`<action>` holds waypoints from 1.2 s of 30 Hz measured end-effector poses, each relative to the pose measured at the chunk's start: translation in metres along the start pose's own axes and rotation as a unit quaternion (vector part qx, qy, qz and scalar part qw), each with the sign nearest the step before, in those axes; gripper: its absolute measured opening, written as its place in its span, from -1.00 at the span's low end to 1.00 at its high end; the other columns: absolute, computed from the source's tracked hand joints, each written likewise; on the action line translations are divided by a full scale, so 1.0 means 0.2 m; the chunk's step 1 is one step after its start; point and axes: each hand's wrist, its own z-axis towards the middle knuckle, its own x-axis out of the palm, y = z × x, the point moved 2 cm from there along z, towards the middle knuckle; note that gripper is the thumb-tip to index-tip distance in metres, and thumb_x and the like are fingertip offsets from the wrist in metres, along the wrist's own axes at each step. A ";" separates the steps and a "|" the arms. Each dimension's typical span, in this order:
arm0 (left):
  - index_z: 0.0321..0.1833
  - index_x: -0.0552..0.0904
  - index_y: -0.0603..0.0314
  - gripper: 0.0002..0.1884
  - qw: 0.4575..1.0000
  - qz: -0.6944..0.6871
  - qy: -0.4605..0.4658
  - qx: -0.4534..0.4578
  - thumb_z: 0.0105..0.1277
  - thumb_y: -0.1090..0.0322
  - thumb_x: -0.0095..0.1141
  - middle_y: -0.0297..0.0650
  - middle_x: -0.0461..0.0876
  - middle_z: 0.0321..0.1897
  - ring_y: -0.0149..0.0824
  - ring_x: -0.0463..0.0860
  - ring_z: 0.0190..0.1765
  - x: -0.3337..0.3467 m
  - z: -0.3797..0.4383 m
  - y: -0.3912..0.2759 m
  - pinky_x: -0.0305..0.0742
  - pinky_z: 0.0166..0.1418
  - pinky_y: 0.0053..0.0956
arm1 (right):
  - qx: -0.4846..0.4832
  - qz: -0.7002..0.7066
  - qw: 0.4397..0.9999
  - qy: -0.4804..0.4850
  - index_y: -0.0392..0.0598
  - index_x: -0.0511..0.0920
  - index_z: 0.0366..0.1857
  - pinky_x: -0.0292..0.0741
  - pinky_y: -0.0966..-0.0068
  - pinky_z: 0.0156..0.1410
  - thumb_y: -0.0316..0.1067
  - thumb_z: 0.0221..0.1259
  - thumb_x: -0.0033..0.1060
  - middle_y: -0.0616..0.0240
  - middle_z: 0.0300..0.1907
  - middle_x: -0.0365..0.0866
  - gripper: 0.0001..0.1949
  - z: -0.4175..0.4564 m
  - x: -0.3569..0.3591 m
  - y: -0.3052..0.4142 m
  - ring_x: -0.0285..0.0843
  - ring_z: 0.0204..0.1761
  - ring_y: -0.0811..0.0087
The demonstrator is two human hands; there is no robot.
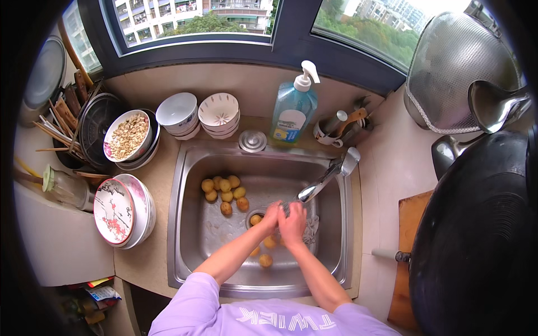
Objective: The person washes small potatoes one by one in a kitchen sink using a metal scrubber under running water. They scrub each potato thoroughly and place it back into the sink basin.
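Note:
In the stainless steel sink (210,235), my left hand (274,216) and my right hand (293,220) are pressed together just below the spout of the chrome faucet (313,190). Their fingers are bent and slightly blurred; whether something is between them is hidden. Several small round yellow potatoes (225,185) lie grouped at the sink's upper left. More potatoes, browner ones (265,260) among them, lie near the drain and under my forearms. A crumpled pale cloth (311,230) rests on the sink floor right of my right hand.
Behind the sink stand stacked bowls (218,110), a blue soap pump bottle (294,111), a metal sink strainer lid (252,140) and a mug with utensils (325,132). Left are a bowl of peanuts (127,135) and stacked plates (113,211). A large black wok (475,227) and a perforated metal basket (458,71) are right.

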 end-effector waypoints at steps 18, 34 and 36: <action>-0.30 0.47 0.06 -0.73 0.989 -0.061 -0.030 -0.131 0.29 0.05 -0.19 -0.27 0.50 -0.45 -0.39 0.48 -0.48 0.02 -0.10 -0.01 0.30 -0.62 -0.53 | 0.006 -0.039 0.994 0.098 -0.06 0.55 -0.40 0.46 0.13 -0.22 0.02 0.07 0.06 0.00 -0.46 0.59 -0.67 0.07 0.02 0.03 0.54 -0.31 -0.06; -0.32 0.44 0.07 -0.54 0.969 -0.086 0.118 -0.201 0.31 -0.21 -0.22 -0.21 0.52 -0.58 -0.48 0.23 -0.75 -0.06 -0.11 -0.05 -0.01 -0.75 -0.65 | 0.173 -0.030 0.973 0.149 -0.15 0.57 -0.38 0.45 0.15 -0.12 0.09 0.01 0.10 -0.04 -0.44 0.59 -0.57 0.23 -0.06 -0.23 0.54 -0.21 -0.08; -0.32 0.42 0.07 -0.51 0.968 -0.124 0.083 -0.201 0.30 -0.26 -0.23 -0.26 0.47 -0.62 -0.49 0.21 -0.75 -0.06 -0.10 -0.08 -0.03 -0.75 -0.67 | 0.165 -0.015 0.975 0.147 -0.16 0.57 -0.41 0.45 0.16 -0.14 0.08 0.02 0.11 -0.03 -0.44 0.59 -0.58 0.24 -0.06 -0.23 0.54 -0.22 -0.07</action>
